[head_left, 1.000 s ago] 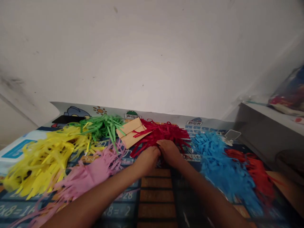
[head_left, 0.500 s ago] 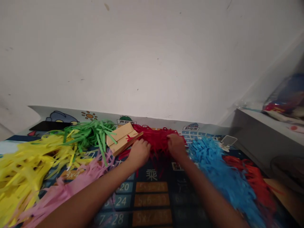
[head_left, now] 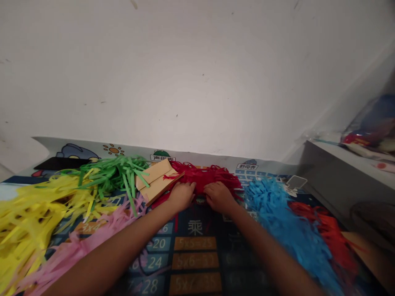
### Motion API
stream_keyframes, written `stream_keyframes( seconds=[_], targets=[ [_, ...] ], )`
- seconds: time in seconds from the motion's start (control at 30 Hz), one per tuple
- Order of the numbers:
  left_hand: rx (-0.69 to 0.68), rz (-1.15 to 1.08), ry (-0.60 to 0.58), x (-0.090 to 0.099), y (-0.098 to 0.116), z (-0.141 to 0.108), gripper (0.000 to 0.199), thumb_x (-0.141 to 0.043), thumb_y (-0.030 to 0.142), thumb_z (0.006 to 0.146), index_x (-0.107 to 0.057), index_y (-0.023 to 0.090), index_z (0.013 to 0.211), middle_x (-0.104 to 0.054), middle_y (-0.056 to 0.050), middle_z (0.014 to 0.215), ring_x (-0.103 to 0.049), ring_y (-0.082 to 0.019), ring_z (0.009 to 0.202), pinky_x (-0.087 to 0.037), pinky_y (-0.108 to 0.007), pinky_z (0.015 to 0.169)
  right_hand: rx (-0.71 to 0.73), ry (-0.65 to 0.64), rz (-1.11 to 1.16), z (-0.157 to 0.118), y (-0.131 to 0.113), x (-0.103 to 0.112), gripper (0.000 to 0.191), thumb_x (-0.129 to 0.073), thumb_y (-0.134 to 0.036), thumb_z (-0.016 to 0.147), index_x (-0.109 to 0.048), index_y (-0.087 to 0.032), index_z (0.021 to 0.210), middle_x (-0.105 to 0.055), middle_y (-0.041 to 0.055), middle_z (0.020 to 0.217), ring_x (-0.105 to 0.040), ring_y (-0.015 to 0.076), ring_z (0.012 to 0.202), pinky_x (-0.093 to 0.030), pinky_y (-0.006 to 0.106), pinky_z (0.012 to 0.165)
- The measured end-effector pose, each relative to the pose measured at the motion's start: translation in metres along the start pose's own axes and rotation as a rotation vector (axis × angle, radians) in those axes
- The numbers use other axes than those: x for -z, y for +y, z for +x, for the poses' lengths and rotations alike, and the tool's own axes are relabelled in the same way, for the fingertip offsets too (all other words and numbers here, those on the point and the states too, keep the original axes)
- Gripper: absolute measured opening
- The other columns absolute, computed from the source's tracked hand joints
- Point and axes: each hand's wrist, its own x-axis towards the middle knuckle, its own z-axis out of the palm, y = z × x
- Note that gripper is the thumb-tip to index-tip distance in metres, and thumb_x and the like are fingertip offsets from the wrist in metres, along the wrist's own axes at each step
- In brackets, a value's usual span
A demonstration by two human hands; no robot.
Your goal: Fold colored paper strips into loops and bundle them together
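Both hands, left [head_left: 182, 195] and right [head_left: 218, 196], curl at the near edge of the red paper fringe [head_left: 202, 179], mid-bench; light, soft, easily torn, it seems best pinched at its uncut middle.

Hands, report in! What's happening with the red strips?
Left hand, right hand: both at red strips. Tan envelope close by left hand.

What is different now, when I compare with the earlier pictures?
The left hand and right hand, together at first, moved apart; then the right came back leftward a little. Both remain at the red strips. Fewer red strips cross the packet. The green and blue strips stayed put.
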Motion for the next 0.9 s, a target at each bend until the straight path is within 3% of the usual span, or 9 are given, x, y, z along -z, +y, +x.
stream_keyframes(
  seconds=[0.1, 0.2, 0.33, 0.4, 0.5, 0.63, 0.73, 0.83, 0.9],
  targets=[
    [0.015, 0.014, -0.006, 0.0, -0.002, -0.001, 0.023, -0.053, 0.029, 0.093, -0.061, 0.013, 0.107, -0.068, -0.008, 0.094, -0.064, -0.022, 0.085, -0.047, -0.039, 0.079, 0.029, 0.004, 0.003, 0.002, -0.006, -0.01, 0.024, -0.06, -0.023, 0.083, -0.065, -0.016, 0.105, -0.067, 0.0105, 0.107, -0.056, 0.0246, 0.1, -0.033, 0.036, 0.091],
    [0.002, 0.029, -0.004, 0.005, -0.006, 0.0, 0.022, -0.05, 0.027, 0.095, -0.067, 0.013, 0.093, -0.067, -0.007, 0.085, -0.063, -0.02, 0.079, -0.047, -0.038, 0.078, 0.002, 0.027, 0.007, 0.004, 0.005, -0.013, 0.018, -0.054, -0.017, 0.088, -0.067, -0.016, 0.099, -0.068, 0.0121, 0.104, -0.056, 0.0262, 0.1, -0.032, 0.038, 0.087],
    [-0.054, 0.059, 0.08, 0.016, -0.001, 0.003, 0.024, -0.047, 0.019, 0.093, -0.07, 0.012, 0.092, -0.065, -0.016, 0.1, -0.057, -0.027, 0.099, -0.041, -0.042, 0.088, -0.051, 0.067, 0.05, 0.005, 0.014, -0.011, 0.021, -0.049, -0.018, 0.093, -0.071, -0.019, 0.093, -0.07, 0.0097, 0.103, -0.056, 0.0243, 0.1, -0.032, 0.037, 0.085],
    [-0.092, 0.07, 0.121, 0.02, 0.005, 0.005, 0.024, -0.046, 0.019, 0.093, -0.068, 0.015, 0.1, -0.063, -0.015, 0.109, -0.051, -0.029, 0.109, -0.032, -0.048, 0.098, -0.08, 0.092, 0.085, 0.006, 0.015, -0.009, 0.02, -0.051, -0.019, 0.093, -0.071, -0.021, 0.094, -0.07, 0.008, 0.103, -0.057, 0.0231, 0.099, -0.032, 0.036, 0.085],
    [-0.136, 0.073, 0.129, 0.022, 0.013, 0.008, 0.022, -0.047, 0.016, 0.092, -0.068, 0.018, 0.099, -0.065, -0.013, 0.105, -0.049, -0.029, 0.107, -0.027, -0.052, 0.1, -0.097, 0.125, 0.153, 0.005, 0.016, -0.007, 0.016, -0.056, -0.018, 0.089, -0.071, -0.022, 0.09, -0.071, 0.0059, 0.099, -0.057, 0.0221, 0.098, -0.032, 0.034, 0.086],
    [-0.16, 0.057, 0.069, 0.022, 0.011, 0.016, 0.017, -0.053, 0.017, 0.091, -0.068, 0.015, 0.085, -0.067, -0.011, 0.091, -0.054, -0.027, 0.1, -0.037, -0.048, 0.092, -0.146, 0.201, 0.276, 0.004, 0.022, -0.007, 0.013, -0.06, -0.016, 0.081, -0.07, -0.021, 0.087, -0.071, 0.0052, 0.096, -0.058, 0.0227, 0.096, -0.036, 0.035, 0.087],
    [-0.136, 0.04, 0.008, 0.021, 0.007, 0.025, 0.016, -0.057, 0.026, 0.092, -0.066, 0.013, 0.086, -0.066, -0.006, 0.09, -0.06, -0.022, 0.094, -0.046, -0.042, 0.088, -0.241, 0.33, 0.39, 0.001, 0.024, -0.006, 0.028, -0.055, -0.013, 0.077, -0.064, -0.019, 0.102, -0.068, 0.0075, 0.106, -0.058, 0.0231, 0.1, -0.038, 0.036, 0.09],
    [-0.114, 0.011, -0.02, 0.019, 0.004, 0.033, 0.02, -0.059, 0.032, 0.092, -0.064, 0.013, 0.098, -0.066, -0.006, 0.102, -0.062, -0.02, 0.095, -0.05, -0.041, 0.087, -0.35, 0.5, 0.487, -0.008, 0.01, -0.002, 0.032, -0.045, -0.017, 0.08, -0.057, -0.013, 0.109, -0.061, 0.0154, 0.116, -0.052, 0.0255, 0.11, -0.037, 0.04, 0.096],
    [-0.099, -0.015, -0.022, 0.017, 0.004, 0.037, 0.022, -0.059, 0.032, 0.092, -0.063, 0.013, 0.103, -0.065, -0.007, 0.106, -0.063, -0.02, 0.097, -0.052, -0.042, 0.086, -0.352, 0.539, 0.563, -0.018, -0.008, -0.001, 0.026, -0.042, -0.023, 0.084, -0.058, -0.015, 0.102, -0.062, 0.0143, 0.107, -0.055, 0.0247, 0.102, -0.04, 0.038, 0.092]
  ],
)
